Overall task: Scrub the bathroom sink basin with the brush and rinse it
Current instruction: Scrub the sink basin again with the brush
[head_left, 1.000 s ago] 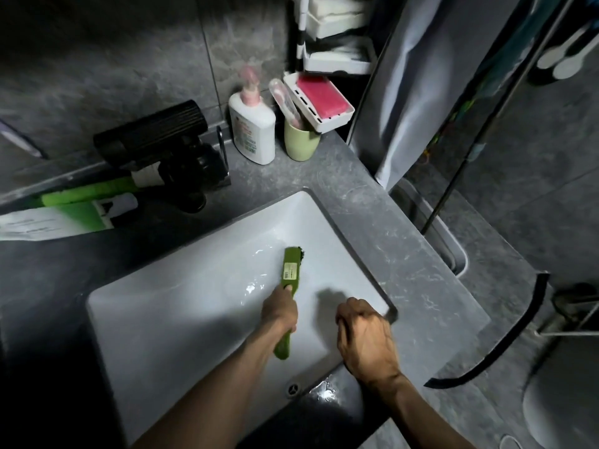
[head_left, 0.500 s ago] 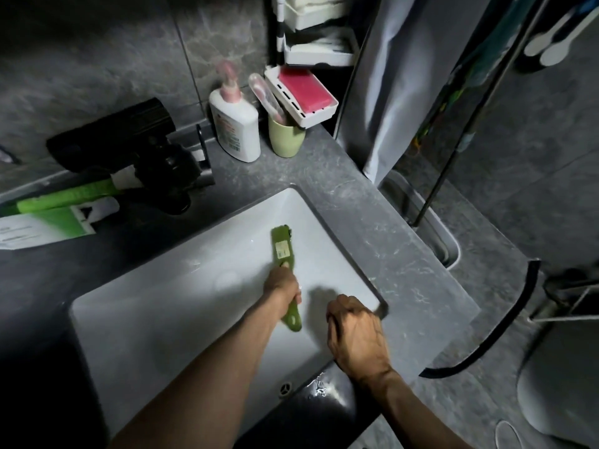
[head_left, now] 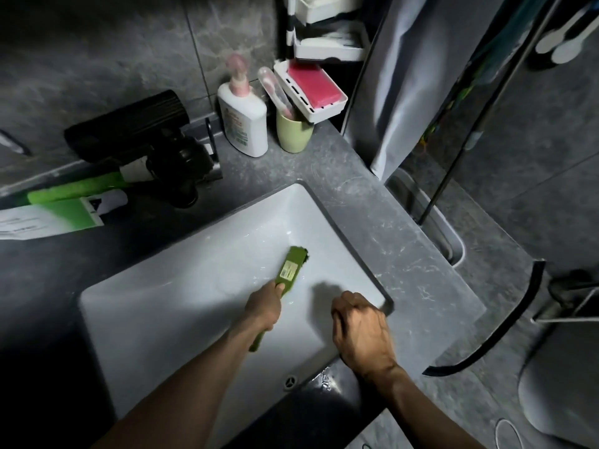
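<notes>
1. Scrubbing was in progress. The left hand [head_left: 264,307] held the green brush [head_left: 290,270] with its fingers wrapped round the handle. The bristle head lay ahead of the grip, down on the floor of the white basin [head_left: 181,286].
2. Half a second earlier the head had pointed left of the grip. It now pointed right of it, toward the basin's right wall, with the handle tail trailing behind and to the left.
3. Assessment: a sweeping stroke mid-scrub. No running water was seen, so the rinse remained outstanding.
4. The right hand [head_left: 361,332] sat just right of the grip at the basin's corner, as before. Its fingers were curled and nothing was seen in them.
5. Count: one brush, one basin, two hands. Beyond the grip stood one pump bottle [head_left: 243,121], one cup [head_left: 293,132] and one soap tray [head_left: 311,92].
</notes>
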